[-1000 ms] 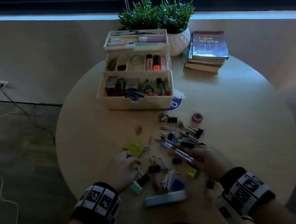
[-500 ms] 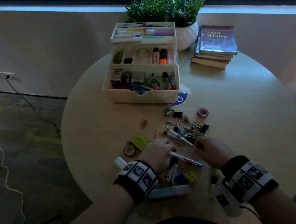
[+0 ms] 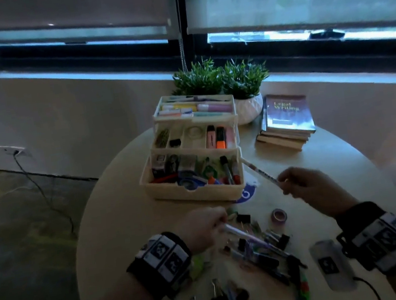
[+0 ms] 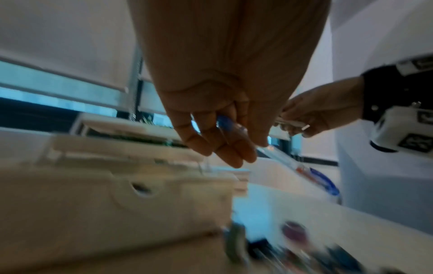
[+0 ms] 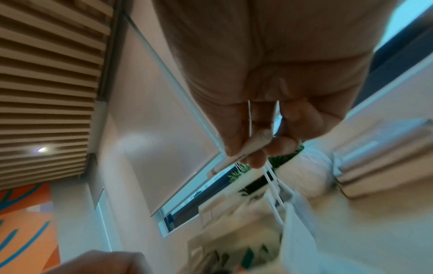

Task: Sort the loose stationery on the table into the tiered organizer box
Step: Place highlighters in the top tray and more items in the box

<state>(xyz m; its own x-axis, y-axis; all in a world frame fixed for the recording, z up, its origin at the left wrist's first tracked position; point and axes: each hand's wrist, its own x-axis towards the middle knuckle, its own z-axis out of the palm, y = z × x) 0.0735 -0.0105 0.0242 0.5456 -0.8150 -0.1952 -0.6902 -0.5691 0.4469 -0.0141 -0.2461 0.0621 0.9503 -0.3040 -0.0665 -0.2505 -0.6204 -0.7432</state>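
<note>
Only legible text we get: "Legal Writing" on the top book [image 3: 286, 113] of the stack. Right hand [image 3: 310, 188] is raised beside the organizer box [image 3: 198, 191], fingers pinching a white pen [image 3: 259, 172] angled toward its bottom tier. Left hand [image 3: 201, 229] hovers over the loose pile [image 3: 258, 248] on the counter [image 3: 321, 157], fingers pinching a clear blue-ended pen [image 4: 236, 129]. Pen print is too blurred to read, and the near clips are cut off by the frame edge.

One organizer box [image 3: 193, 191] — three tiers, two plants [image 3: 220, 79], two hands, one tape roll [image 3: 278, 216]
</note>
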